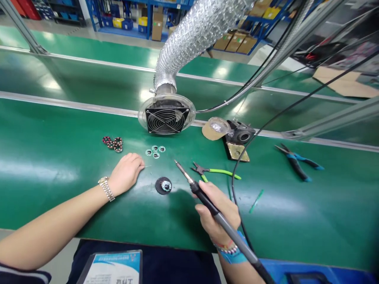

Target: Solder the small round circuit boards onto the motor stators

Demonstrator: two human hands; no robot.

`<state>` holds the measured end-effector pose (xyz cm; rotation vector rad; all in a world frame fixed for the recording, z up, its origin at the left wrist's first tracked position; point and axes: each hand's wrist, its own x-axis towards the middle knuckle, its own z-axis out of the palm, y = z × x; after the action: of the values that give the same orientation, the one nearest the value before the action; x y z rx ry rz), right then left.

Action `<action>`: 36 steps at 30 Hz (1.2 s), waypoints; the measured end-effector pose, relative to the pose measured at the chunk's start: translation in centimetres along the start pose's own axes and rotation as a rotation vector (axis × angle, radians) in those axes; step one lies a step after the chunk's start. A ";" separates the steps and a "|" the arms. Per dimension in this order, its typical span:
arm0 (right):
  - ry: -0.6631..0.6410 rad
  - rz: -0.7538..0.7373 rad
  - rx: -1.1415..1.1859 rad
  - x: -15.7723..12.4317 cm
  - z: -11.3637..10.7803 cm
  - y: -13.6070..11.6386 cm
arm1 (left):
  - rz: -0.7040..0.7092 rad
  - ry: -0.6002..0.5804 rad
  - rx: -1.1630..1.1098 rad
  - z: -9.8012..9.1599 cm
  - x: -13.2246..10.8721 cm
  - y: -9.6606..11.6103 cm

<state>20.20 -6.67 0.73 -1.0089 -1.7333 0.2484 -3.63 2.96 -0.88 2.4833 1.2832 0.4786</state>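
My right hand [220,211] is wrapped round a soldering iron [207,201], its metal tip pointing up and left above the green mat. My left hand [126,173] rests on the table with fingers pinched together; a thin pale wire seems to stick out from the fingertips. Between the hands a small round circuit board [166,185] sits on a black round holder [161,188], apart from the iron's tip. Several similar round boards [155,152] lie just beyond. Farther left is a cluster of copper-wound coils [114,144].
Green-handled cutters [219,171] lie beside the iron, blue-black pliers [296,161] at far right. Behind stand a fume extractor fan [167,120], a tape roll [215,128] and an iron stand [238,136]. A black cable [266,122] crosses the right side. A green strip [256,201] lies on the mat.
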 end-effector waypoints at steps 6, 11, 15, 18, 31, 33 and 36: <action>0.044 0.159 0.144 0.2 -0.3 -0.6 | -0.068 -0.095 -0.274 -1.2 -0.5 1.9; -0.059 0.173 0.169 0.7 -0.1 -1.1 | -0.029 -0.167 -0.444 -1.2 -0.7 2.6; -0.114 0.165 0.144 1.0 0.0 -1.1 | -0.038 -0.211 -0.496 -0.4 -0.7 2.8; -0.133 0.159 0.132 1.1 0.1 -1.1 | -0.040 -0.204 -0.486 -0.1 -0.5 3.0; -0.166 0.169 0.159 1.2 0.4 -1.2 | -0.019 -0.174 -0.471 0.1 -0.4 3.1; -0.162 0.167 0.154 1.2 0.3 -1.2 | -0.019 -0.176 -0.470 0.0 -0.4 3.1; -0.128 0.169 0.143 1.1 0.0 -1.1 | -0.034 -0.135 -0.430 -0.4 -0.4 2.7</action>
<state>19.52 -6.59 2.13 -1.0541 -1.7191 0.5484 -2.03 1.21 0.51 2.0948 1.0402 0.5073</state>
